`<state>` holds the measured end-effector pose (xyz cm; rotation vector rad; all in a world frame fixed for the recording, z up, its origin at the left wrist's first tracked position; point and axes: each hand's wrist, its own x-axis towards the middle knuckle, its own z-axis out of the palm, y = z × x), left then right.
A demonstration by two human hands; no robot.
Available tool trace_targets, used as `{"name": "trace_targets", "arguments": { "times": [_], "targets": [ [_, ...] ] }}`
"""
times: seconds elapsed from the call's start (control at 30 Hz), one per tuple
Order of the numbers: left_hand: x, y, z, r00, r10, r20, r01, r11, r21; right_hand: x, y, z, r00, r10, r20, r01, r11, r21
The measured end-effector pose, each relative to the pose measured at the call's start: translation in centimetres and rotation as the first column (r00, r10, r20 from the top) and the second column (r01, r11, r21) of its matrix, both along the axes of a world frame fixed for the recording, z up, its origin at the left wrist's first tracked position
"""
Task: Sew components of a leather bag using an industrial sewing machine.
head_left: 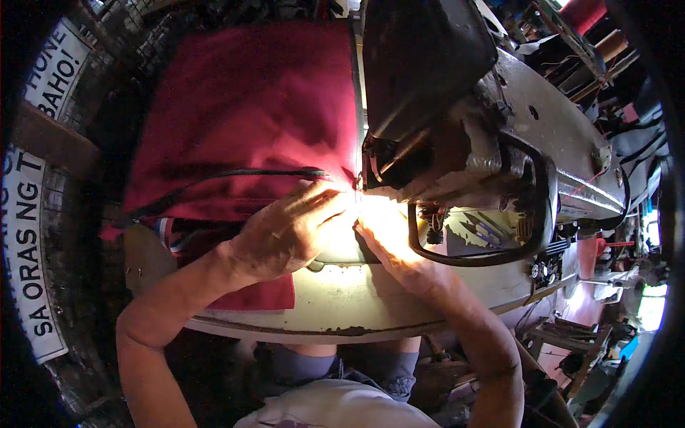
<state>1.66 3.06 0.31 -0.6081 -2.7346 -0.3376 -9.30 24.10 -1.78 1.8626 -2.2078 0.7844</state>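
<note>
Left fingers (314, 200), right fingers (378, 245) near sewing machine (460, 160).
Red fabric (264, 100) left of machine; glare hides grip, cannot tell if clamped.

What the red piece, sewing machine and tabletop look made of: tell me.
Red piece: probably woven fabric, matte, judging by its soft creases. Sewing machine: likely painted metal, glossy in places, given its highlights and worn patches. Tabletop: perhaps laminated wood; smooth pale surface, dark-marked edge, but unclear.

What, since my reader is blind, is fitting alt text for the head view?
A person's left hand and right hand are close together in bright light beside a dark sewing machine, near the edge of red cloth on a pale worktable.
</note>
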Motion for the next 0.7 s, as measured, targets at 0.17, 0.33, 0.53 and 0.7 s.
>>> {"name": "trace_targets", "arguments": {
  "times": [0.17, 0.33, 0.53, 0.7],
  "targets": [
    [-0.6, -1.1, -0.6, 0.999, -0.043, 0.015, 0.043, 0.999, 0.003, -0.2, 0.7, 0.0, 0.997, -0.007, -0.082, 0.028, 0.964, 0.263],
    [-0.5, -0.5, -0.6, 1.000, -0.002, -0.002, 0.002, 1.000, 0.030, 0.3, 1.9, -2.1, 0.909, 0.016, -0.416, 0.132, 0.937, 0.324],
    [-0.7, 0.6, -0.8, 0.995, 0.095, -0.005, -0.089, 0.952, 0.292, 0.5, 0.1, -1.9, 0.984, -0.174, -0.050, 0.178, 0.978, 0.108],
    [-0.8, 0.8, -1.4, 0.991, 0.117, -0.062, -0.096, 0.959, 0.267, 0.1, -0.1, -1.5, 0.969, -0.241, 0.059, 0.224, 0.953, 0.204]
  ]
}}
